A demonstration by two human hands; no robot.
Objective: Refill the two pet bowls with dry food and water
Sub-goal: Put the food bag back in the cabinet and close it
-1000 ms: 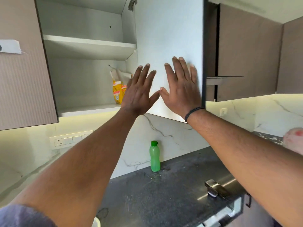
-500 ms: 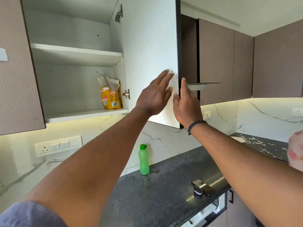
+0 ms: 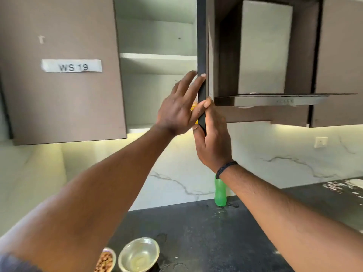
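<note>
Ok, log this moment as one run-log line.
left hand: flat on cabinet door | right hand: holding door edge | bowls: on counter, one with kibble | bottle: upright

The cabinet door (image 3: 202, 46) shows a black edge; the closed door (image 3: 62, 107) beside it is taupe brown with a white label (image 3: 71, 65) printed "WS 19" in black. White shelves (image 3: 157, 56) sit inside. The backsplash (image 3: 176, 173) is white marble with grey veins, the countertop (image 3: 225, 232) speckled black, the bottle (image 3: 220, 193) bright green, 1 bowl (image 3: 138, 255) silver steel.
</note>
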